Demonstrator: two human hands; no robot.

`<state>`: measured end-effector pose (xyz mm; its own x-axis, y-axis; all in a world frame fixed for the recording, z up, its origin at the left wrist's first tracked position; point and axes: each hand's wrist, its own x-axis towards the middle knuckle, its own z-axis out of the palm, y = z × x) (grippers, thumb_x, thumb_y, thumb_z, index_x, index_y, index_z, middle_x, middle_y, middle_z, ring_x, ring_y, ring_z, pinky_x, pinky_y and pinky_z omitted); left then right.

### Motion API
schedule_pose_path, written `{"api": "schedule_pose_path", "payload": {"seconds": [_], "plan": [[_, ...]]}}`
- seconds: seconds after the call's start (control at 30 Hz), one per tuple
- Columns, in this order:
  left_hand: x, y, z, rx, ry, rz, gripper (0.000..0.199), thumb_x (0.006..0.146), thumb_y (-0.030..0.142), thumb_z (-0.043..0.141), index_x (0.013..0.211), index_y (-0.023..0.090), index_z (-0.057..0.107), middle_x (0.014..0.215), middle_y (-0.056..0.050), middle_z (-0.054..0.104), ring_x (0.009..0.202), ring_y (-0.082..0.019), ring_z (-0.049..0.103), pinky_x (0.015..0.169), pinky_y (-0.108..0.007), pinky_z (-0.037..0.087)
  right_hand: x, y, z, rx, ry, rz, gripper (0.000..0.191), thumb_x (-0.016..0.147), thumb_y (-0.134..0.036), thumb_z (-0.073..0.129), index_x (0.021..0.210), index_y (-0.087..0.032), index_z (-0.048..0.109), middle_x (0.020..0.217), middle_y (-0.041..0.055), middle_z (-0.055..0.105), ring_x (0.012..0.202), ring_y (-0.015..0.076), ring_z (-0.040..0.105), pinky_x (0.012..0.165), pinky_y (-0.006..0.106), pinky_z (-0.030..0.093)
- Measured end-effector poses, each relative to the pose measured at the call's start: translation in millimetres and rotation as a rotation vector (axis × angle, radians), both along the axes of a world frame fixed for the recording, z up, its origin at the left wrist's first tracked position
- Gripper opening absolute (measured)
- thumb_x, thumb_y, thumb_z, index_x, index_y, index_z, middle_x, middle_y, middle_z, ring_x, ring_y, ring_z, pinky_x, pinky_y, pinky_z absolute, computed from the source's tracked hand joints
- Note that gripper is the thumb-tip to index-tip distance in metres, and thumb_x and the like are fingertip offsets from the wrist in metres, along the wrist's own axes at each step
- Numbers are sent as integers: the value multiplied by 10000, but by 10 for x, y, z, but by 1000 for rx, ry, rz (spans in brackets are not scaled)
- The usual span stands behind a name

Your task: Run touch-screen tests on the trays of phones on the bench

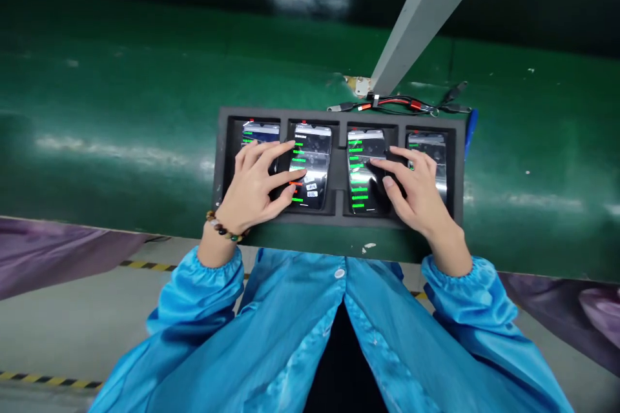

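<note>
A dark grey foam tray (339, 200) holds smartphones in a row of compartments, their screens lit with green text. My left hand (254, 187) is open, its fingers spread over the second smartphone from the left (314, 151), whose list also has red lines. It partly covers the leftmost smartphone (261, 132). My right hand (414, 187), open too, has its index finger at the screen of the third smartphone (361, 174). Its other fingers partly hide the rightmost smartphone (438, 155). Whether the fingertips press the glass is hard to tell.
The tray lies near the front edge of a green worktable (121, 142). Behind it are black and red cables (402, 103) by the foot of a slanted grey post (416, 19). A blue object (470, 132) touches the tray's right end. Purple cloth (62, 251) shows at the left.
</note>
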<state>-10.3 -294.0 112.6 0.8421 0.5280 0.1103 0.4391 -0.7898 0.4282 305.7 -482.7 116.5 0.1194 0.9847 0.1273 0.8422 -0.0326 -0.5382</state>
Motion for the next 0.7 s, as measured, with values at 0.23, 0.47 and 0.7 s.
{"api": "schedule_pose_path", "payload": {"seconds": [0.23,0.47,0.7], "plan": [[-40,-63,39,-8,-14,44,333,1002,415,627,1262,389,833,1630,-39,619,1475,-357,548,1309,-693,297,8,62,-34,10,11,-26,445,1129,-407,444,1526,-350,638,1510,114,682,1542,389,520,1247,689,370],[-180,-26,64,13,-90,251,357,1022,372,555,1281,343,799,1539,-61,683,1432,-352,577,1265,-657,366,9,34,17,44,22,-58,452,1132,-411,431,1534,-355,630,1509,108,692,1525,384,549,1255,682,379],[-102,-92,26,-3,-39,43,357,983,349,638,1288,362,824,1594,-66,644,1445,-370,567,1266,-684,361,-87,-141,-2,57,29,27,372,1124,-300,474,1414,-370,696,1335,35,801,1434,328,635,1255,638,377]]}}
